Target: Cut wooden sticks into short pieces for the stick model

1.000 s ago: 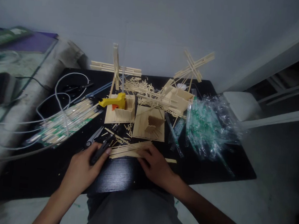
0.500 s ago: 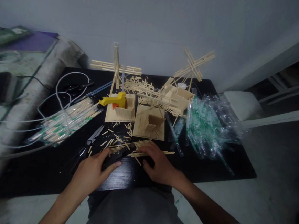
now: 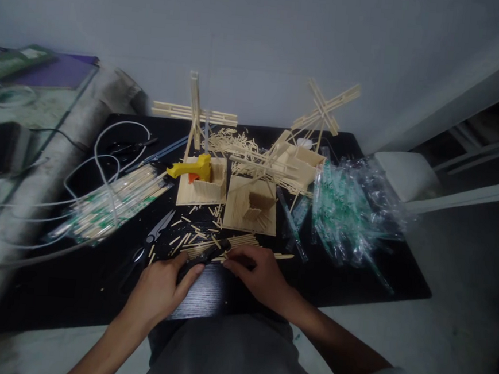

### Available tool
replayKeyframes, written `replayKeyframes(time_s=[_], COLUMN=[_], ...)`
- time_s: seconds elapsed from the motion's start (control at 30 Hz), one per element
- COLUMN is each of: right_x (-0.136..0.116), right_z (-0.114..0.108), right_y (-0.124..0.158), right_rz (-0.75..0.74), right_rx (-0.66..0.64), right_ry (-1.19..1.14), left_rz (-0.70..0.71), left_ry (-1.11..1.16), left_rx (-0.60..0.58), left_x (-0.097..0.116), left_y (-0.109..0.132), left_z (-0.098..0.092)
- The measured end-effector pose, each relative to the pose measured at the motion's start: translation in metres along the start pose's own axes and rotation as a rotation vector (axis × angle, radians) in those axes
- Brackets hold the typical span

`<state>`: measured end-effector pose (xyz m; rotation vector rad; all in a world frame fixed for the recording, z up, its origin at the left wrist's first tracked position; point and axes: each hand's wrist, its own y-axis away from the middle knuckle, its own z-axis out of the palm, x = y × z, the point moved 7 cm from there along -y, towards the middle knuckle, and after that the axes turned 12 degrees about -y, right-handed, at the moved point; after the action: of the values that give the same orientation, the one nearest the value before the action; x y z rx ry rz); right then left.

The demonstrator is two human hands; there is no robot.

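My left hand (image 3: 162,284) is closed around a dark pliers-like tool (image 3: 205,257), its head pointing right over a bundle of thin wooden sticks (image 3: 245,240). A short stick piece (image 3: 216,242) shows at the tool's head. Just right of that head, my right hand (image 3: 262,274) has thumb and fingertips pinched together on a thin wooden stick (image 3: 225,255), mostly covered by the fingers. Cut stick pieces (image 3: 178,242) lie scattered beyond my left hand. Scissors (image 3: 159,227) with dark handles rest to its left.
Stick-built windmill models stand behind, including one base (image 3: 237,209) nearest my hands. A yellow glue gun (image 3: 197,168) sits on another base. Bagged sticks (image 3: 114,202) and a white cable (image 3: 94,154) lie left. Crumpled plastic wrappers (image 3: 347,209) cover the right side of the black table (image 3: 380,286).
My right hand has drawn its thumb and fingers together into a pinch near the tool's head. The loose stick beneath that hand has shifted. My left hand keeps hold of the tool.
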<state>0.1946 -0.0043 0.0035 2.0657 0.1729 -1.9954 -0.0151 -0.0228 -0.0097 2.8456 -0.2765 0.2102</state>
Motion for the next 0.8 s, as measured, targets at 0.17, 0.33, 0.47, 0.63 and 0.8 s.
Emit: replayKeyframes(time_s=[0.17, 0.33, 0.47, 0.63, 0.8], right_x=[0.001, 0.004, 0.003, 0.005, 0.010], right_z=[0.000, -0.002, -0.002, 0.002, 0.009], right_y=[-0.002, -0.004, -0.004, -0.005, -0.005], right_rz=[0.035, 0.060, 0.086, 0.158, 0.245], right_rx=[0.002, -0.011, -0.058, -0.127, -0.246], right_ry=[0.001, -0.013, -0.101, -0.315, -0.556], left_rz=[-0.021, -0.032, 0.003, 0.095, 0.183], left_ry=[-0.050, -0.012, 0.023, 0.084, 0.150], left_rx=[0.005, 0.023, 0.053, 0.135, 0.192], left_x=[0.004, 0.004, 0.003, 0.005, 0.011], left_y=[-0.001, -0.001, 0.000, 0.002, 0.001], left_z=[-0.002, 0.000, 0.002, -0.004, -0.016])
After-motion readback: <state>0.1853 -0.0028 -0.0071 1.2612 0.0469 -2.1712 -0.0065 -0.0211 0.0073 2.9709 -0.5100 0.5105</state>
